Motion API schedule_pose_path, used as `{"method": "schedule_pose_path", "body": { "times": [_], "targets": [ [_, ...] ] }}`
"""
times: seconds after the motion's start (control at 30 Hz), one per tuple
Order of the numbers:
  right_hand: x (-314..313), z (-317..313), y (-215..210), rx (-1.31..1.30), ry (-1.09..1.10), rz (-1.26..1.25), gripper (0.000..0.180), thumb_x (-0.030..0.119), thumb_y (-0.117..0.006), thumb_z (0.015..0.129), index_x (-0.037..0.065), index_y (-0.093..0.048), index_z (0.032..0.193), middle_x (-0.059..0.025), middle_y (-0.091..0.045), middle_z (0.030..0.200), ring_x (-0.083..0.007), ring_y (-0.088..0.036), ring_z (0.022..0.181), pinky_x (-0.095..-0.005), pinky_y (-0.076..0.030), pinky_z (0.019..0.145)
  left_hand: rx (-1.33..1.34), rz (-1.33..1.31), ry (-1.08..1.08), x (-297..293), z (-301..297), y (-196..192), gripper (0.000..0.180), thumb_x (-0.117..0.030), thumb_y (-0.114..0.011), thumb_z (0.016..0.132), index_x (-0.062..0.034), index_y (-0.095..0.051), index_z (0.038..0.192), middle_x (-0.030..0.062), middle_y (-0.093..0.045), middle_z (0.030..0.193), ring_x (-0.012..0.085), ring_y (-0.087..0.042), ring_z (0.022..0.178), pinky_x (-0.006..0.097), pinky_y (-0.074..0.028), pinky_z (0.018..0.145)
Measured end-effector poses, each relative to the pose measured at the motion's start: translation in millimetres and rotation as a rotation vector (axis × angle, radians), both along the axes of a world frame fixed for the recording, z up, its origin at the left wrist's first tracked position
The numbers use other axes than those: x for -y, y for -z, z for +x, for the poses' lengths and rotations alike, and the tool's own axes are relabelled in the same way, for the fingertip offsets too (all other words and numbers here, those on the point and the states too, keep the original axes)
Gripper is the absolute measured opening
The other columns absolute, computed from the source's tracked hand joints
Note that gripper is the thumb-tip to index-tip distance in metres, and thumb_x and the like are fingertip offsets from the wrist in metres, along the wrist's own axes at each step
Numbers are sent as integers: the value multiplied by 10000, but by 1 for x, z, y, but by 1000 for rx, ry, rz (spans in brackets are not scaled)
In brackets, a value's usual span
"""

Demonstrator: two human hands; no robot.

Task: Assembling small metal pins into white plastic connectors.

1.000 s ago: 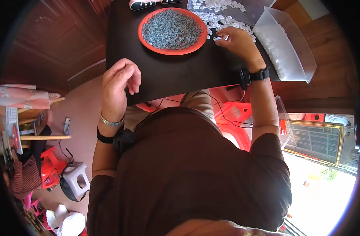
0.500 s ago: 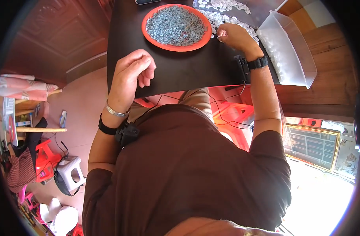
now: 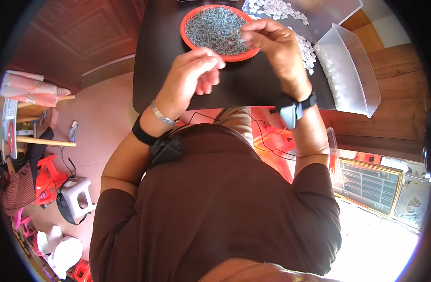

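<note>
Both hands were up over the table [image 3: 178,84]. Right hand [image 3: 272,44] pinched something tiny above the red plate [image 3: 189,40] of small grey bits. Left hand [image 3: 192,75] was curled, fingers nearly closed; I could not tell if it held anything. One slip could drop the tiny thing among the bits.

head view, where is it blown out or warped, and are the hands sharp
Head view: strong fisheye, with a black rim around the picture and the dark table edges bowed; lower right is blown out white by daylight on the floor; the left hand and right hand are well lit and fairly sharp over the red bowl, though anything pinched in them is too small to tell.
</note>
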State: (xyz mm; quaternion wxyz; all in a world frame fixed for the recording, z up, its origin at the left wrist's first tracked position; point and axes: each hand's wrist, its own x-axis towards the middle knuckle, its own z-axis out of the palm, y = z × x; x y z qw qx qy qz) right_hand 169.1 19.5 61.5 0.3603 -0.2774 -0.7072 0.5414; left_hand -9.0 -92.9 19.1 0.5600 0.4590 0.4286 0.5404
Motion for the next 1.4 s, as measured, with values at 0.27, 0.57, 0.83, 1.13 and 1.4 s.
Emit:
{"method": "schedule_pose_path", "body": {
  "times": [0.27,0.57,0.83,1.13,1.4],
  "targets": [
    [36,-21,24,-155,-16,52,61,53,-641,850,8,-634,891,-29,-651,773,-73,-608,715,-216,-497,658,287,-26,1,-7,16,2,224,-217,-477,889,-19,-581,870,30,-575,655,81,-515,502,181,-371,440],
    [37,-15,26,96,-38,26,87,77,-654,821,20,-642,886,5,-625,757,-42,-555,704,-207,-456,647,-276,188,-202,-7,9,10,199,-187,-475,867,-45,-528,739,17,-534,651,73,-469,531,202,-361,483],
    [18,-12,29,346,-31,226,151,156,-656,812,21,-652,880,-30,-627,702,-76,-562,653,-243,-463,622,128,31,-332,4,-18,12,161,-173,-504,831,-51,-568,747,23,-559,598,89,-492,457,205,-347,420],
    [23,-27,22,382,-116,342,131,133,-642,811,21,-650,878,-66,-640,767,-149,-586,643,-272,-459,609,26,368,-903,27,-119,46,235,-141,-441,920,23,-564,1034,132,-627,1026,215,-606,953,308,-461,848],
    [43,-76,23,447,-438,598,147,72,-647,796,4,-626,925,-93,-605,819,-193,-612,685,-281,-486,627,418,-48,-769,36,-100,72,431,-270,-368,945,41,-497,1215,147,-541,1224,252,-495,1140,345,-357,1001]
  ]
}}
